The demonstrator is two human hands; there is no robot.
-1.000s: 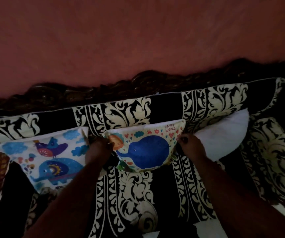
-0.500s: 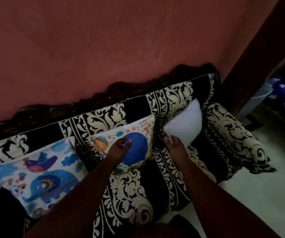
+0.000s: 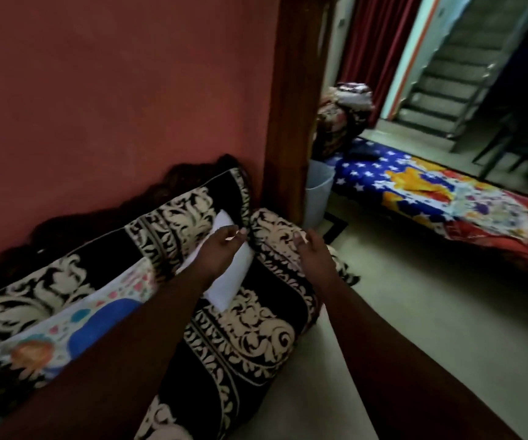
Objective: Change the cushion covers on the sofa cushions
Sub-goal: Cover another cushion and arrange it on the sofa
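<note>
Resting on a plain white cushion, left hand fingers relaxed, right hand fingers loosely spread over damask sofa.

A bare cushion leans against the sofa backrest at its right end, a covered cushion to its left. Right of the sofa stands a bin; beyond it, far right, lies a mattress on the floor.

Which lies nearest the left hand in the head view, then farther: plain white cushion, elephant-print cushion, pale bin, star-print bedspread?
1. Plain white cushion, under the left hand.
2. Elephant-print cushion, leftward.
3. Pale bin, by the doorway.
4. Star-print bedspread, beyond it.
</note>
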